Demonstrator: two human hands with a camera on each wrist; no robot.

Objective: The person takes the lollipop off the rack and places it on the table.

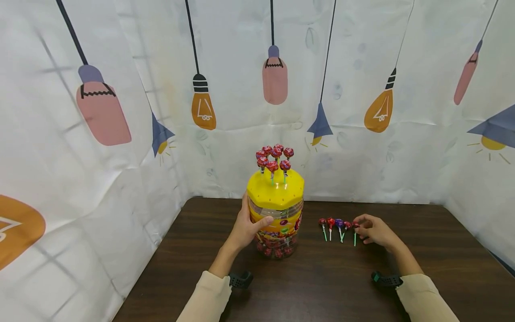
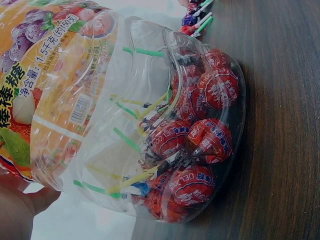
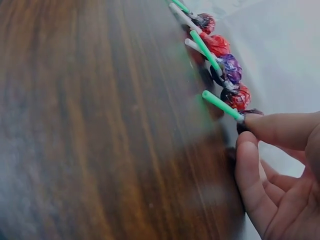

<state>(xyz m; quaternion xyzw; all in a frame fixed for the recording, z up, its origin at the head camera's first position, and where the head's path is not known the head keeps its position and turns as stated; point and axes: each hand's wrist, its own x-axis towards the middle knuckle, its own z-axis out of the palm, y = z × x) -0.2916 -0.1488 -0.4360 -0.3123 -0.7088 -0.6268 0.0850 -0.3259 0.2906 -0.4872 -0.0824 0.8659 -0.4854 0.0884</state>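
Observation:
A clear plastic candy jar [image 1: 277, 232] with a yellow lid [image 1: 277, 199] stands upright on the table. My left hand [image 1: 248, 223] grips its left side, thumb across the front of the label. Several red-wrapped lollipops [image 1: 272, 167] stick up from the lid, and more red lollipops [image 2: 210, 140] lie inside the jar's bottom. Right of the jar is a row of lollipops, among them a purple one [image 1: 339, 222] and a red one [image 1: 331, 222]. My right hand [image 1: 375, 230] pinches the wrapped head of the rightmost lollipop [image 3: 222, 105], whose green stick points toward me.
The dark wooden table [image 1: 314, 286] reaches back to a white curtain [image 1: 241, 170] printed with hanging lamps, which also closes in both sides. A dark wrist strap [image 1: 240, 280] is on the left wrist and another strap [image 1: 387, 280] on the right.

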